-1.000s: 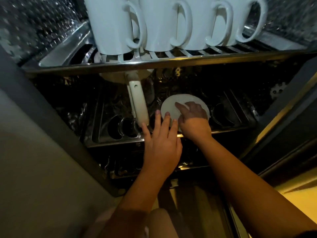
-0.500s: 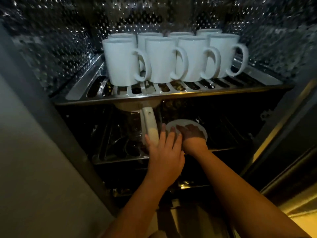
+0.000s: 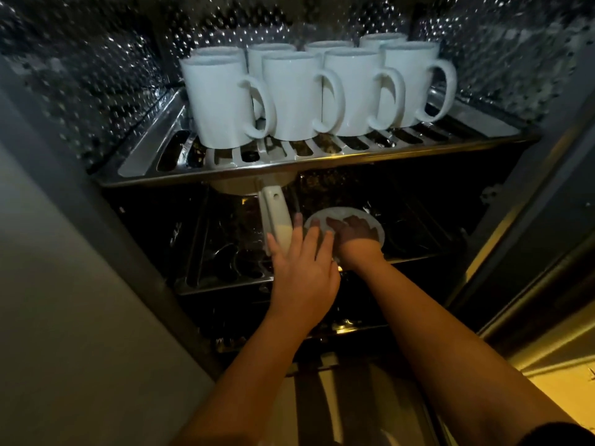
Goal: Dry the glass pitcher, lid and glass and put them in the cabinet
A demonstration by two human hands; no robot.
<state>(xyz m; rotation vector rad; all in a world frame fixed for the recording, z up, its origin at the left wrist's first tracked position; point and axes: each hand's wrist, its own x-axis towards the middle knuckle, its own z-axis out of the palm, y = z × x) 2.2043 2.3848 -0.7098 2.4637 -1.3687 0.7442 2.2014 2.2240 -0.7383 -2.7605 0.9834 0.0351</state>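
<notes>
Left hand [image 3: 302,278] flat, fingers straight, beside pitcher handle [image 3: 276,220]; right hand [image 3: 357,243] on lid [image 3: 378,229], grip unclear.

Tally, as we count it:
- White mugs [image 3: 222,101]: eight, four in the front row and four behind that show little but their rims.
- Slotted metal shelves: two, an upper shelf [image 3: 322,160] and a lower shelf [image 3: 225,280].
- Glass pitcher [image 3: 277,220]: one.
- Round white lid [image 3: 346,212]: one.
- Hands: two, left hand [image 3: 302,268] and right hand [image 3: 357,243].
</notes>
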